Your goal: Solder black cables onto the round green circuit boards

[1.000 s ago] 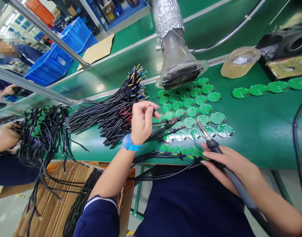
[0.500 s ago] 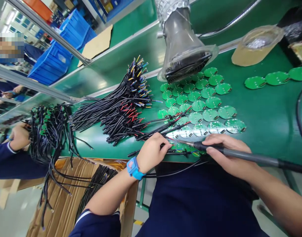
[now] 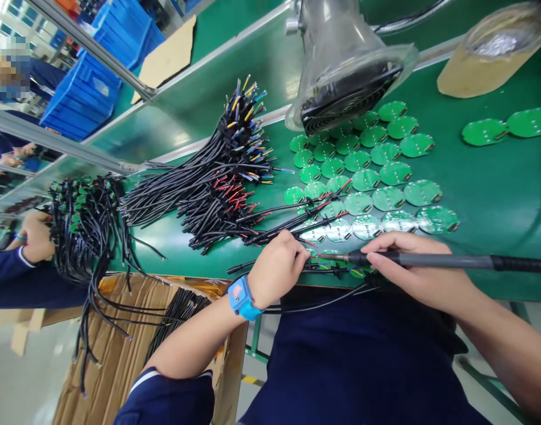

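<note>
My left hand (image 3: 276, 265), with a blue wristband, is closed in a pinch on a thin black wire (image 3: 297, 268) at the near edge of the green table (image 3: 495, 195). My right hand (image 3: 412, 265) grips a soldering iron (image 3: 429, 260) lying almost level, its tip pointing left at the round green circuit boards (image 3: 341, 260) by my left fingers. Several more round green boards (image 3: 367, 177) lie in rows just beyond.
A bundle of black wires with coloured ends (image 3: 217, 183) lies left of the boards. A fume extractor hood (image 3: 345, 77) hangs above them. A cardboard box (image 3: 120, 348) with wires stands below left. Another person's hand (image 3: 33, 236) holds wired boards far left. A plastic container (image 3: 487, 53) sits top right.
My left hand came down from the wire bundle to the table's near edge. My right hand swung the soldering iron from pointing away to lying level, tip at the boards.
</note>
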Demonstrator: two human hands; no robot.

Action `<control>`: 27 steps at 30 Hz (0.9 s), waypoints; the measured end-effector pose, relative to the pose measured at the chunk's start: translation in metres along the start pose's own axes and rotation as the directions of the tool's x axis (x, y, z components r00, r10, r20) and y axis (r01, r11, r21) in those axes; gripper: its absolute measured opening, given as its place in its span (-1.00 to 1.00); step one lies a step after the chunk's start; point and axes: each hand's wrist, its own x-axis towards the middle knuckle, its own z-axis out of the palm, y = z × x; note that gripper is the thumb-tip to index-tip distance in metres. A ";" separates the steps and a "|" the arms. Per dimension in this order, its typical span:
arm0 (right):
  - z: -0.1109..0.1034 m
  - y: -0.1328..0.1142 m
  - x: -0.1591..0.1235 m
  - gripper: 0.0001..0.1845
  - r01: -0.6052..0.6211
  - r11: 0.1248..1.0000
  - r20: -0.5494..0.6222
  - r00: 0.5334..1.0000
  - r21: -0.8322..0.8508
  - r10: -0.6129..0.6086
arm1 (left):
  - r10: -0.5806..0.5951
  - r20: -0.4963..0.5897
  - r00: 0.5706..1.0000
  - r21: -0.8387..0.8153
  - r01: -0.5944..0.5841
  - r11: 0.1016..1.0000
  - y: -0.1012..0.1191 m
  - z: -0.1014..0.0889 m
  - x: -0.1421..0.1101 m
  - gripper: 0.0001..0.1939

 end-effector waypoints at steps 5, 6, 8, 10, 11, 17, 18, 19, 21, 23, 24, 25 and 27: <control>0.000 0.001 0.001 -0.86 0.025 0.999 -0.004 1.000 -0.022 -0.025 | -0.003 -0.036 0.999 -0.006 0.003 1.000 0.000 0.004 -0.006 -0.83; 0.000 0.001 0.001 -0.87 0.026 0.999 -0.002 1.000 -0.022 -0.026 | -0.001 -0.038 0.999 -0.007 0.000 1.000 0.000 0.005 -0.006 -0.83; 0.001 0.001 0.002 -0.88 0.026 0.999 0.004 1.000 -0.028 -0.026 | -0.006 -0.041 0.999 0.002 0.006 1.000 0.000 0.007 -0.007 -0.82; 0.001 0.001 0.002 -0.88 0.025 0.999 0.006 1.000 -0.034 -0.025 | -0.015 -0.044 0.999 0.015 0.015 1.000 0.001 0.008 -0.008 -0.82; 0.002 0.001 0.003 -0.87 0.023 0.999 0.005 1.000 -0.036 -0.023 | -0.018 -0.048 0.999 0.020 0.019 1.000 0.001 0.008 -0.007 -0.82; 0.000 0.001 0.002 -0.84 0.005 0.999 -0.011 1.000 -0.036 -0.005 | -0.026 -0.066 0.997 0.037 0.028 0.999 0.002 0.009 -0.007 -0.81; -0.001 0.001 0.001 -0.84 0.002 0.999 -0.009 1.000 -0.032 -0.002 | -0.026 -0.067 0.997 0.037 0.028 0.999 0.002 0.009 -0.007 -0.81; -0.001 0.001 0.001 -0.83 -0.002 1.000 -0.005 1.000 -0.029 0.002 | -0.027 -0.068 0.997 0.037 0.030 0.999 0.002 0.010 -0.007 -0.81; 0.000 0.000 0.002 -0.82 -0.010 1.000 -0.001 1.000 -0.023 0.010 | -0.030 -0.071 0.997 0.040 0.032 0.999 0.003 0.010 -0.007 -0.81; 0.000 -0.001 0.003 -0.81 -0.014 1.000 0.003 1.000 -0.023 0.014 | -0.038 -0.073 0.997 0.051 0.041 0.998 0.003 0.010 -0.006 -0.81; 0.000 -0.002 0.004 -0.82 -0.012 1.000 0.004 1.000 -0.024 0.012 | -0.044 -0.072 0.996 0.060 0.049 0.997 0.003 0.010 -0.006 -0.81; -0.001 -0.002 0.004 -0.83 -0.008 1.000 0.005 1.000 -0.023 0.008 | -0.051 -0.069 0.996 0.068 0.056 0.996 0.004 0.010 -0.006 -0.81; -0.002 -0.001 0.003 -0.84 -0.005 1.000 0.001 1.000 -0.013 0.005 | -0.067 -0.059 0.996 0.083 0.072 0.994 0.005 0.009 -0.005 -0.81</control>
